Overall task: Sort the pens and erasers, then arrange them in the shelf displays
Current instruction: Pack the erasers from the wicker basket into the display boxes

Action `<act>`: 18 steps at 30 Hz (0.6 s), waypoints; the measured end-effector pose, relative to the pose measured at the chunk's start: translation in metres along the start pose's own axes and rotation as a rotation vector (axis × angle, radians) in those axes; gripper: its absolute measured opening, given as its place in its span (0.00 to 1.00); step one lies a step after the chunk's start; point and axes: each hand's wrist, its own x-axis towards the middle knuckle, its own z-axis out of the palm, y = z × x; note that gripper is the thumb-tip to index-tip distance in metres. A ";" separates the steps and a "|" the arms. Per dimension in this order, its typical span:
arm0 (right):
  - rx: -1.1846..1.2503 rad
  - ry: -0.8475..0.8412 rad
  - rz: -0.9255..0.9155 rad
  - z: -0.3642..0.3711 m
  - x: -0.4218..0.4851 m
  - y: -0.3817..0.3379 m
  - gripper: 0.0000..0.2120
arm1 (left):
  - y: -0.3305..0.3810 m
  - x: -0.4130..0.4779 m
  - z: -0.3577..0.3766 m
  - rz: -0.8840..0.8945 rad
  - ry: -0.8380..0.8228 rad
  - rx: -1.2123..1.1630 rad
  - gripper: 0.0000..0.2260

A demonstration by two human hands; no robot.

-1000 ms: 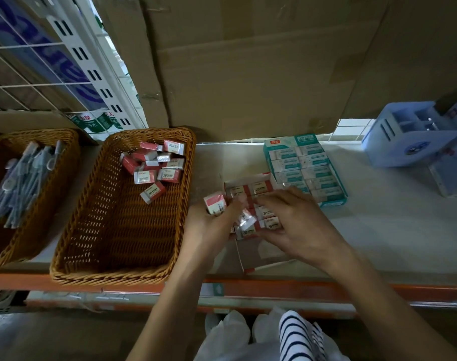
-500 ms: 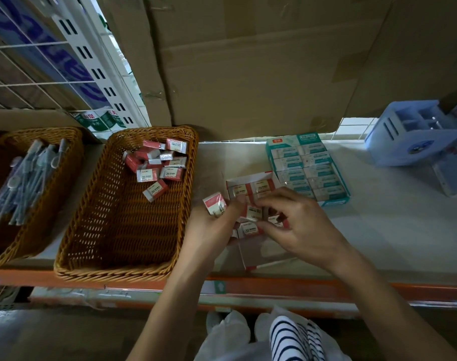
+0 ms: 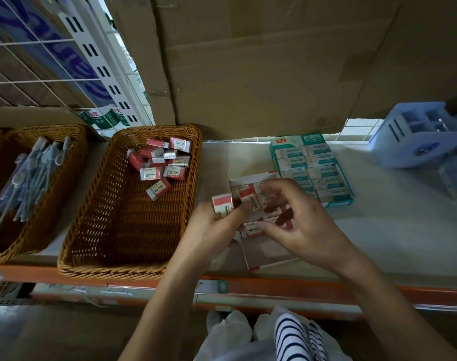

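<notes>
An open red-and-white eraser box (image 3: 263,252) lies on the shelf in front of me, with several red-sleeved erasers inside. My left hand (image 3: 211,230) grips red-sleeved erasers (image 3: 223,205) at the box's left edge. My right hand (image 3: 300,225) is curled over the box and pinches an eraser (image 3: 252,198) lifted above the rest. A wicker basket (image 3: 97,225) to the left holds a pile of loose red erasers (image 3: 164,162) at its far end. A second basket (image 3: 73,162) further left holds grey pens (image 3: 34,175).
A teal box of green-labelled erasers (image 3: 310,168) sits behind the red box. A pale blue plastic organiser (image 3: 415,142) stands at the far right. Cardboard cartons (image 3: 248,61) wall off the back. The shelf's orange front rail (image 3: 274,285) runs below my wrists.
My right hand has risen from pressing into the box and now lifts an eraser out of it. My left hand has stayed at the box's left edge with its erasers.
</notes>
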 end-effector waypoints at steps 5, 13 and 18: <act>-0.116 -0.169 -0.206 -0.013 0.005 0.002 0.26 | 0.006 0.001 -0.008 0.025 -0.122 0.102 0.03; -0.110 -0.263 -0.173 -0.021 0.006 0.005 0.22 | 0.006 0.000 -0.009 -0.074 -0.214 0.031 0.05; -0.130 -0.285 -0.163 -0.022 0.007 0.008 0.19 | 0.005 0.000 -0.008 -0.116 -0.272 0.045 0.04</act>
